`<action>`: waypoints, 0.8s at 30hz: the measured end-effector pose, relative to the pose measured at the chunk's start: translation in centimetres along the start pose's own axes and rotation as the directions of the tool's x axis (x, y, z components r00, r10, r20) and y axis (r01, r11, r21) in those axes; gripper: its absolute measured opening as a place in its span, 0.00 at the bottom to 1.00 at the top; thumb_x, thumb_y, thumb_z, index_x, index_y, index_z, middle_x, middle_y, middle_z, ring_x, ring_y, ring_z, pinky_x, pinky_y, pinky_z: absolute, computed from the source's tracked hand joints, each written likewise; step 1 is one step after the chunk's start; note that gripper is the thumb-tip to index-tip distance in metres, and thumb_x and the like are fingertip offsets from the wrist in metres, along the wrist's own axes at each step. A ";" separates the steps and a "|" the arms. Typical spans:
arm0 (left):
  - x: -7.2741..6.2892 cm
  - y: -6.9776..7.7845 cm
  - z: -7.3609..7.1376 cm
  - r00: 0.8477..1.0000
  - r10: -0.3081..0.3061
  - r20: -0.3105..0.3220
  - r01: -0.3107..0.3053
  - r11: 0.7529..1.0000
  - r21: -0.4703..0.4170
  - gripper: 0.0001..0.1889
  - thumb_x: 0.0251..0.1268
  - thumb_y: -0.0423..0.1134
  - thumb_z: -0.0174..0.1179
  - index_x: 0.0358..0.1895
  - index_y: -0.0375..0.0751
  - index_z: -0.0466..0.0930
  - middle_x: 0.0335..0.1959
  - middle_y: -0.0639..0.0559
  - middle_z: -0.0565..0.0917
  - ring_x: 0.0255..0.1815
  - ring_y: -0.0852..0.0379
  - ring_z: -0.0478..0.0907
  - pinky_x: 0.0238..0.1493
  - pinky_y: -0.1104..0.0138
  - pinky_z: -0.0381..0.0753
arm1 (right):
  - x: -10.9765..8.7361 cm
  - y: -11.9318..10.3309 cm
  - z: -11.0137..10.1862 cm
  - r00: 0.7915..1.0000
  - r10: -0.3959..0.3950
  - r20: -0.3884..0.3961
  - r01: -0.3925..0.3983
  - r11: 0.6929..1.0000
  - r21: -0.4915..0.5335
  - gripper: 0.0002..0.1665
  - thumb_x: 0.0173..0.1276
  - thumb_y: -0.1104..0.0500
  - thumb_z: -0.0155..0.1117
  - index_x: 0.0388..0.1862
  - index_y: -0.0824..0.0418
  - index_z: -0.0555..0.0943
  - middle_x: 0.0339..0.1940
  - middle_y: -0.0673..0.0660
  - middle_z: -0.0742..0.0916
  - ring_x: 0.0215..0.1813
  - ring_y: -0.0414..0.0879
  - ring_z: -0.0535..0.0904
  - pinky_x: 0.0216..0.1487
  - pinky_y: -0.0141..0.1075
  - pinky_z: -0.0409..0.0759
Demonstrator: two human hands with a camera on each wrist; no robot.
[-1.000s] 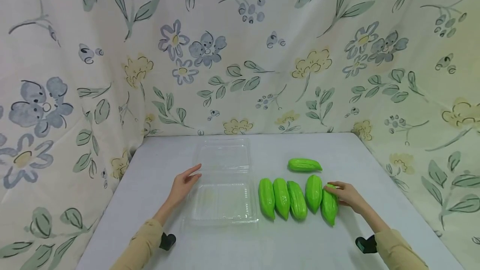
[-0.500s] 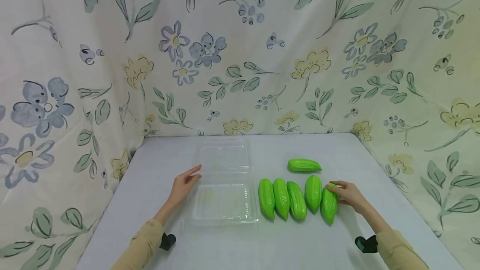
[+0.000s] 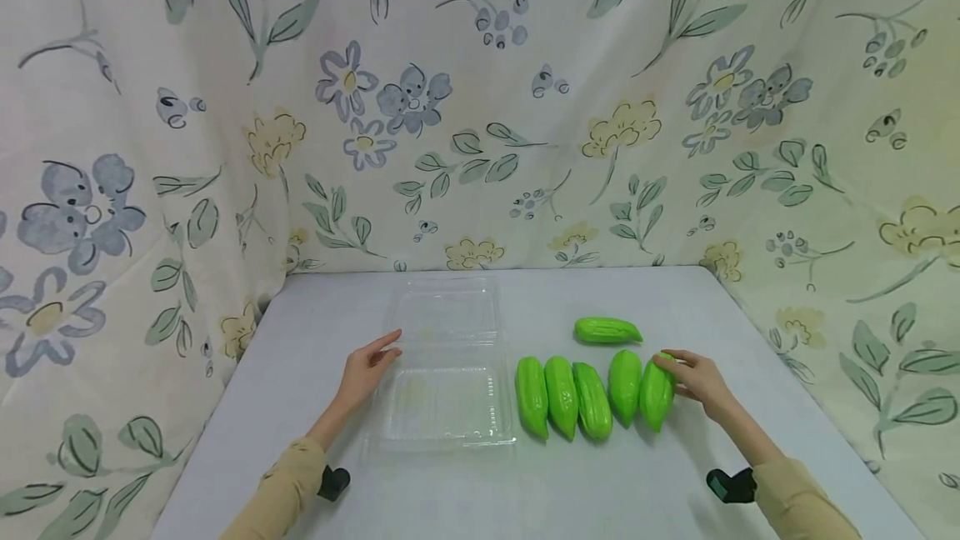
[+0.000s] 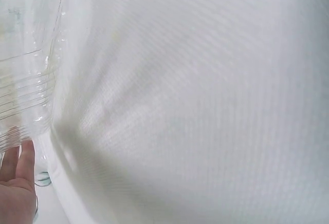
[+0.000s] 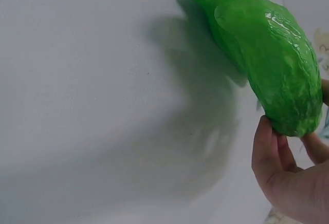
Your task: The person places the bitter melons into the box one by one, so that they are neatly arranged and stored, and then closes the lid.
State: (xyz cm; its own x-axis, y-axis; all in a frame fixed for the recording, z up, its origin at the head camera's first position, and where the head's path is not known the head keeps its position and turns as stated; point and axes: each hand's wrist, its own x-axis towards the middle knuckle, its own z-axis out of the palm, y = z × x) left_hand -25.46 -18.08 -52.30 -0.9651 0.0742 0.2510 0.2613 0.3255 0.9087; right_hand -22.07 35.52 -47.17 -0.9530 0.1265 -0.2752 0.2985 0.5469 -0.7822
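My right hand [image 3: 699, 383] grips the upper end of a glossy, ridged green bitter melon [image 3: 657, 394] between thumb and fingers. In the right wrist view the held bitter melon [image 5: 275, 64] appears raised off the table, its shadow below. Just left of it, several more bitter melons [image 3: 562, 398] lie in a row, and a single bitter melon [image 3: 607, 329] lies crosswise behind them. My left hand [image 3: 367, 372] rests by the left edge of an opened clear plastic clamshell box [image 3: 442, 443], its fingers extended near the hinge. In the left wrist view the fingertips [image 4: 25, 149] partly overlap the ribbed plastic.
A white table [image 3: 600, 490] carries everything. The box's lid [image 3: 446, 307] lies folded back behind its base. Floral curtain [image 3: 480, 107] hangs behind and at both sides of the table. A dark wrist camera [image 3: 731, 486] sits by the right sleeve.
My right hand has moved slightly up and away with the rightmost bitter melon, raising it from where it lay in the row. The left hand and box stay put.
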 end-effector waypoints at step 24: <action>-0.7 3.7 -0.2 0.999 -0.044 0.006 0.044 0.999 0.016 0.19 0.65 0.26 0.55 0.59 0.27 0.73 0.49 0.27 0.80 0.45 0.39 0.83 0.23 0.74 0.62 | 0.1 -2.7 1.4 0.998 -0.065 0.012 0.064 0.991 0.114 0.43 0.70 0.41 0.54 0.69 0.71 0.62 0.65 0.74 0.70 0.44 0.31 0.77 0.50 0.37 0.81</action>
State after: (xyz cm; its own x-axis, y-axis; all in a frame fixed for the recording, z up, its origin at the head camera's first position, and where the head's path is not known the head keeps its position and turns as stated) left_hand -23.85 -17.11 -49.08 -0.9757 0.0659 0.2089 0.2187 0.3436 0.9133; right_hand -22.92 32.88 -45.87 -0.9698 0.0806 -0.2300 0.2411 0.4561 -0.8567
